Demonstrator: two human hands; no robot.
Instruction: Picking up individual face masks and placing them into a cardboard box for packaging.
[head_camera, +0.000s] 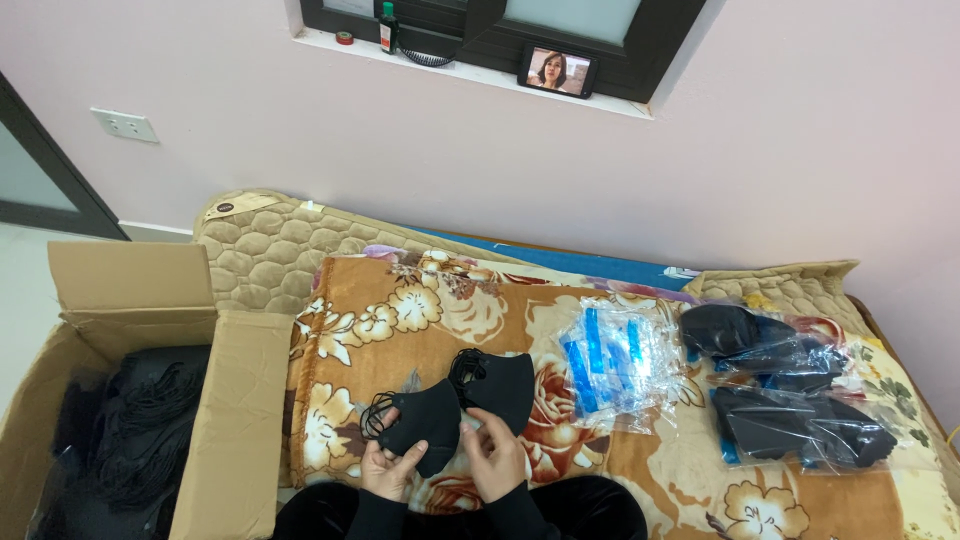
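Head camera: a seated person works over a floral blanket (400, 320) spread on a quilted mattress. The left hand (392, 470) pinches the lower edge of a black fabric face mask (425, 425), fingers closed on the cloth; the right hand (495, 455) closes on a second black mask (505, 385) lying just beside it, the two masks touching at the middle. Thin ear loops (375, 412) trail from the outer edges. The masks look light, soft and limp, likely to fold or sag, so the stiffer seamed edge seems a surer hold than the loops, which could tangle. An open cardboard box (235, 400) of black masks stands to the left. Clear plastic bags with blue strips (610, 365) and bagged masks (800, 425) lie to the right.
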